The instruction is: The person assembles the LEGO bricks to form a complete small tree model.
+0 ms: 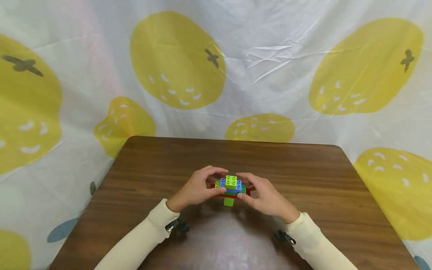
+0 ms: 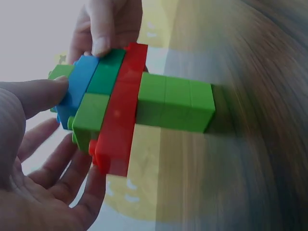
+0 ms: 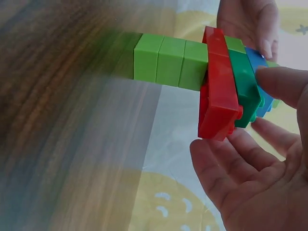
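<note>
A build of toy bricks stands upright between the two hands. Its lime green column [image 2: 175, 101] meets the tabletop, and a wider red layer [image 2: 122, 115] crosses the column's top. Above the red come a dark green brick [image 3: 244, 89] beside a lime one [image 2: 91, 115], then a blue brick [image 2: 79, 84], and a lime studded brick [image 1: 231, 181] at the summit. My left hand [image 1: 199, 185] holds the build from the left, thumb on the blue brick's near side. From the right, my right hand [image 1: 264, 193] pinches the upper bricks, its thumb at the blue brick; its far fingertips are partly hidden.
The brown wooden table [image 1: 162, 157] spreads around the hands. Behind it hangs a white cloth [image 1: 263, 67] printed with yellow fruit. Dark straps with small devices sit at the left wrist [image 1: 177, 225] and right wrist [image 1: 285, 237], close above the table.
</note>
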Demonstrator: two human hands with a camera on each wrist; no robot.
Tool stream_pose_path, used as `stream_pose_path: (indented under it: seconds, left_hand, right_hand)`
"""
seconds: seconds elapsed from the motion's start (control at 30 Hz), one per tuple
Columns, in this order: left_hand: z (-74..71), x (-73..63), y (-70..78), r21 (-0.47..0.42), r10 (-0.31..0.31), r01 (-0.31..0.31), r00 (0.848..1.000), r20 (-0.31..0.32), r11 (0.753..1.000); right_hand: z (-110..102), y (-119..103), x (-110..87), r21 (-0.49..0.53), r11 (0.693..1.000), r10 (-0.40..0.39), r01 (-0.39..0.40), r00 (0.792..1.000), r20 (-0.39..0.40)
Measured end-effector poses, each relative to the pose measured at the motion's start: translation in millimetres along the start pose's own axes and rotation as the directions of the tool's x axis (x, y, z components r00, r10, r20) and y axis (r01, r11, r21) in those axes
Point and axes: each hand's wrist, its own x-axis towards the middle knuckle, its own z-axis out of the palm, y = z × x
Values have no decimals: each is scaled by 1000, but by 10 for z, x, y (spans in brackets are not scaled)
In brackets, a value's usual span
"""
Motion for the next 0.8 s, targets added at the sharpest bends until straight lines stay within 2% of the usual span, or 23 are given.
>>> stream_pose_path:
  seconds: [0.13, 0.23, 0.47, 0.6, 0.8]
  left_hand:
    - [-61, -67, -46, -34, 23, -24, 1000, -11, 999]
    - [-90, -115, -79, -52, 17, -17, 1000, -13, 999]
    - [-72, -209, -103, -69, 20, -16, 999, 48, 997]
    - [-43, -218, -95, -69, 31, -29, 999, 40, 997]
    - [-11, -224, -119, -47, 9, -7, 999, 47, 999]
  right_hand:
    - [-12, -18, -38, 53, 999, 5, -2, 998, -55]
    - [-13, -19, -63, 84, 996, -1, 8, 997, -78]
    - [22, 29, -114, 106, 994, -21, 30, 996, -86]
    - [40, 56, -126, 101, 994, -26, 35, 996, -91]
    - [55, 49, -130, 103, 994, -14, 22, 997, -77]
